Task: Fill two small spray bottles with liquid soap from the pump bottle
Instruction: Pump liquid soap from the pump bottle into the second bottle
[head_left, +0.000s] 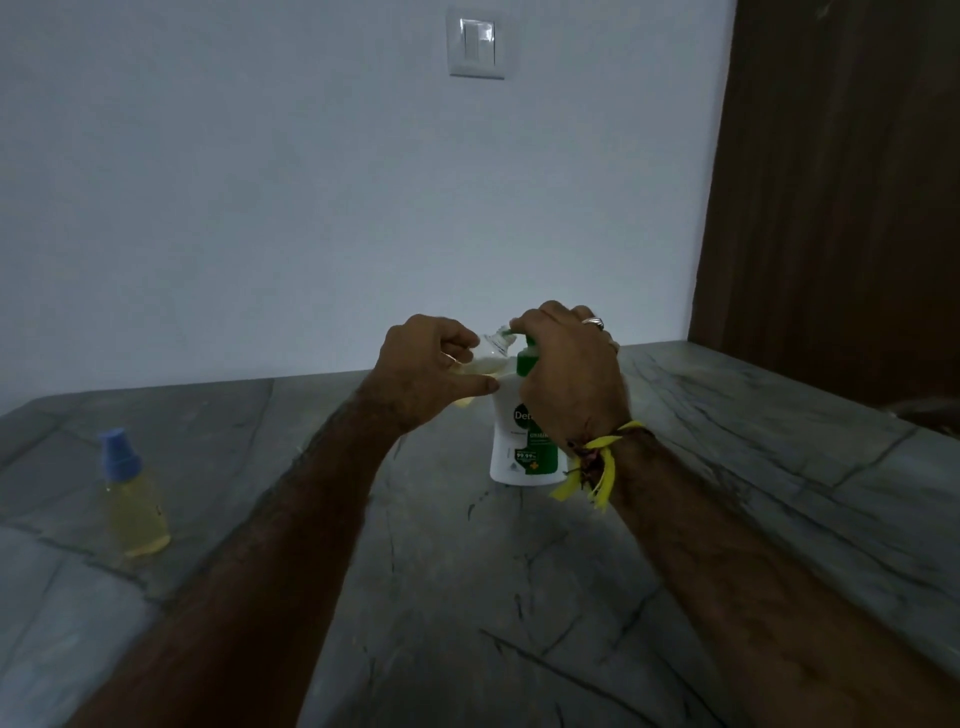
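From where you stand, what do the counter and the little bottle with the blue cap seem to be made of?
The counter looks like polished grey stone, perhaps marble: dark veins and a soft sheen. The capped bottle seems clear plastic, since yellow liquid shows through; glass is possible. Its blue cap looks like matte plastic.

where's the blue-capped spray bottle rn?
In the head view, the blue-capped clear spray bottle of yellowish liquid stands upright on the grey stone counter, far left, apart from both hands and the white pump bottle.
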